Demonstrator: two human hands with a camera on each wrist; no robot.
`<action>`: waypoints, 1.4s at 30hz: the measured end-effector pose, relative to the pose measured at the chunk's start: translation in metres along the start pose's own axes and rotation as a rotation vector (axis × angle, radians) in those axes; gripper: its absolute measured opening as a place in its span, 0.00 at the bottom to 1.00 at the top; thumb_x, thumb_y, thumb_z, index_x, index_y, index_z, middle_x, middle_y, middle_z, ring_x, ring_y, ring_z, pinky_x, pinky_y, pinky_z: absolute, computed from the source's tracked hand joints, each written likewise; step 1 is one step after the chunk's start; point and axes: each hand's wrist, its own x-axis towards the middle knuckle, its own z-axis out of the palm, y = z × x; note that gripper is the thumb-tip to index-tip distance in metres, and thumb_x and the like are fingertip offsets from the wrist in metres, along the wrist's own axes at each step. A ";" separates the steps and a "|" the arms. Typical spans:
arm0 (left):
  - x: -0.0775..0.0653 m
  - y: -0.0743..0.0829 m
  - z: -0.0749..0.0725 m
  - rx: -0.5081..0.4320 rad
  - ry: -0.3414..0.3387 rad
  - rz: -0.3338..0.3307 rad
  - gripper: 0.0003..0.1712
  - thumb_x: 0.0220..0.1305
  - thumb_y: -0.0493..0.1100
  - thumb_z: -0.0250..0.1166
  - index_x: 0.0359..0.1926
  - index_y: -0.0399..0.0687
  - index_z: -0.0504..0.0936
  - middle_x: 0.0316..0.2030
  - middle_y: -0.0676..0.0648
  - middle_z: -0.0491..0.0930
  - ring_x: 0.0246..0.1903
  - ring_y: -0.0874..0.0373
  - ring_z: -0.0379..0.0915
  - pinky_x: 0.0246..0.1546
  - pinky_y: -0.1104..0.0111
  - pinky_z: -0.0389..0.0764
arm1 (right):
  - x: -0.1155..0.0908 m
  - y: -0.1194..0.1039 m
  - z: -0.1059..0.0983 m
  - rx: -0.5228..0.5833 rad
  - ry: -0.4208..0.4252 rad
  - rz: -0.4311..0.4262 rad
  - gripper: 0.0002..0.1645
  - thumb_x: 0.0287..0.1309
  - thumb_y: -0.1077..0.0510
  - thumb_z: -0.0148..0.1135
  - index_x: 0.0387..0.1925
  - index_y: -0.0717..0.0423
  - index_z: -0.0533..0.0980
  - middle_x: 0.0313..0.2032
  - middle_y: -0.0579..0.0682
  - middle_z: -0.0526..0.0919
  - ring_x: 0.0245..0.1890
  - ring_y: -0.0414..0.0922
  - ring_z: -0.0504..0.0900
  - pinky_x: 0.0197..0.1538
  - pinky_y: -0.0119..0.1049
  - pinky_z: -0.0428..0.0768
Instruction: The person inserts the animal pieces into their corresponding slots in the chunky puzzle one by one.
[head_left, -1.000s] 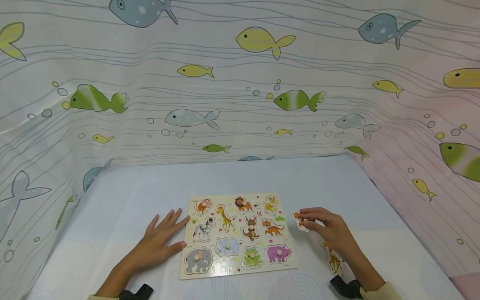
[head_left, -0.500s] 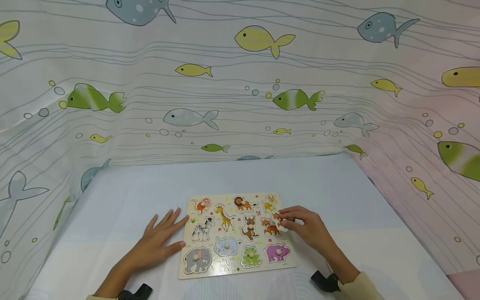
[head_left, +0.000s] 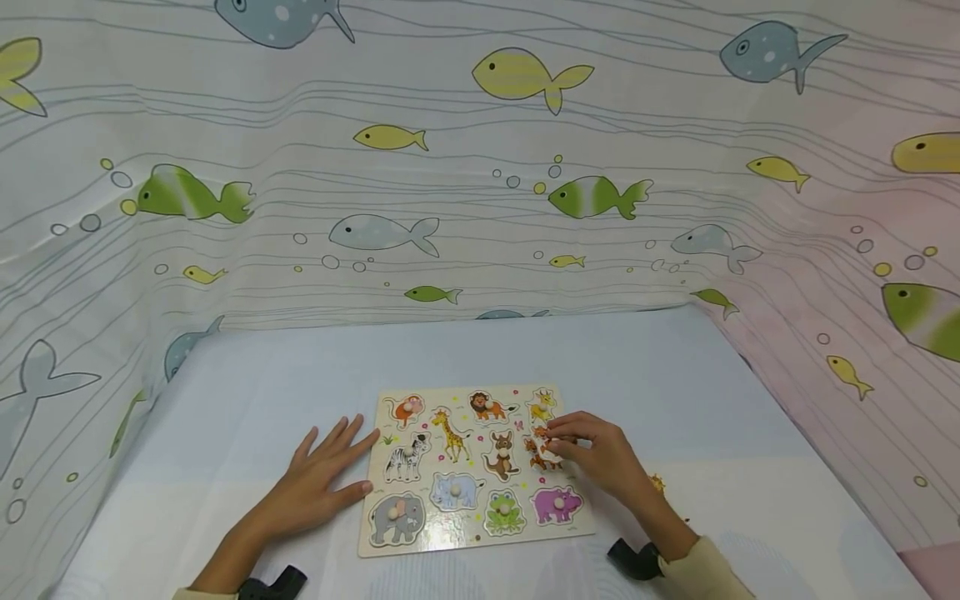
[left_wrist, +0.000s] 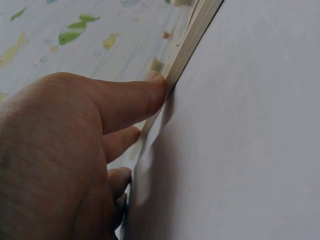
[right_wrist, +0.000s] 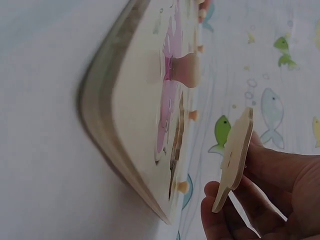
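Note:
A wooden animal puzzle board (head_left: 468, 533) lies on the table in the head view. My left hand (head_left: 318, 479) is spread flat beside it, and thumb and fingertips touch its left edge; the left wrist view shows the thumb (left_wrist: 132, 102) against the board's side (left_wrist: 187, 45). My right hand (head_left: 600, 457) pinches a tiger puzzle piece (head_left: 541, 435) over the printed tiger at the board's right side. From the right wrist view, this piece (right_wrist: 235, 152) is tilted and apart from the board (right_wrist: 140, 115), its bare wooden back showing. Fingers partly cover its picture in the head view.
A giraffe piece (head_left: 657, 482) lies on the table, mostly hidden behind my right wrist. Knobbed pieces stand up from the board, among them a purple hippo (head_left: 557, 504), a frog (head_left: 504, 512) and an elephant (head_left: 397, 518). Fish-patterned cloth (head_left: 465, 183) walls the table's back and sides.
My right hand has carried the tiger piece leftward from beside the board to above the printed tiger. The left hand has stayed at the board's left edge.

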 end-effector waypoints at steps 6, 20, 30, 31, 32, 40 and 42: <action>0.000 0.001 0.000 0.006 -0.002 -0.006 0.41 0.62 0.60 0.66 0.73 0.54 0.68 0.76 0.37 0.56 0.76 0.32 0.46 0.73 0.36 0.36 | 0.002 0.000 0.007 -0.035 0.002 0.013 0.08 0.57 0.57 0.72 0.40 0.47 0.87 0.47 0.42 0.87 0.46 0.42 0.85 0.46 0.31 0.83; 0.000 0.000 0.002 -0.002 -0.007 -0.014 0.41 0.62 0.61 0.66 0.73 0.56 0.68 0.76 0.38 0.56 0.76 0.33 0.45 0.73 0.37 0.35 | 0.004 0.000 0.012 -0.071 0.003 0.006 0.08 0.56 0.58 0.72 0.39 0.49 0.87 0.46 0.43 0.87 0.45 0.43 0.86 0.45 0.32 0.84; 0.001 -0.001 0.001 0.000 -0.003 -0.002 0.41 0.62 0.61 0.66 0.73 0.54 0.68 0.76 0.37 0.56 0.76 0.32 0.46 0.73 0.36 0.35 | 0.004 0.001 0.016 -0.106 0.002 -0.028 0.08 0.54 0.59 0.73 0.39 0.52 0.87 0.45 0.43 0.87 0.45 0.44 0.86 0.49 0.36 0.84; 0.001 0.000 0.001 -0.002 -0.003 -0.002 0.41 0.62 0.61 0.66 0.73 0.54 0.68 0.76 0.37 0.56 0.76 0.32 0.46 0.73 0.36 0.35 | 0.004 0.001 0.016 -0.111 0.001 -0.025 0.09 0.54 0.59 0.74 0.39 0.53 0.87 0.45 0.43 0.87 0.45 0.43 0.86 0.48 0.36 0.84; 0.001 0.000 0.001 -0.001 -0.003 -0.001 0.41 0.62 0.61 0.66 0.73 0.54 0.68 0.76 0.37 0.56 0.76 0.32 0.46 0.73 0.36 0.35 | 0.004 0.002 0.017 -0.116 -0.001 -0.023 0.09 0.54 0.59 0.74 0.39 0.53 0.87 0.44 0.42 0.87 0.44 0.43 0.86 0.48 0.36 0.84; 0.001 -0.001 0.001 0.002 -0.005 -0.003 0.41 0.62 0.61 0.66 0.73 0.55 0.68 0.76 0.37 0.56 0.76 0.32 0.46 0.73 0.38 0.35 | 0.005 0.010 0.021 -0.149 -0.017 -0.064 0.06 0.56 0.57 0.72 0.36 0.52 0.87 0.44 0.44 0.87 0.43 0.44 0.87 0.45 0.35 0.85; 0.001 -0.001 0.000 0.002 -0.006 -0.004 0.41 0.62 0.61 0.66 0.73 0.55 0.68 0.76 0.37 0.56 0.76 0.32 0.46 0.74 0.38 0.35 | 0.005 0.013 0.022 -0.164 -0.013 -0.096 0.05 0.56 0.57 0.72 0.36 0.52 0.87 0.44 0.45 0.87 0.42 0.45 0.87 0.44 0.35 0.85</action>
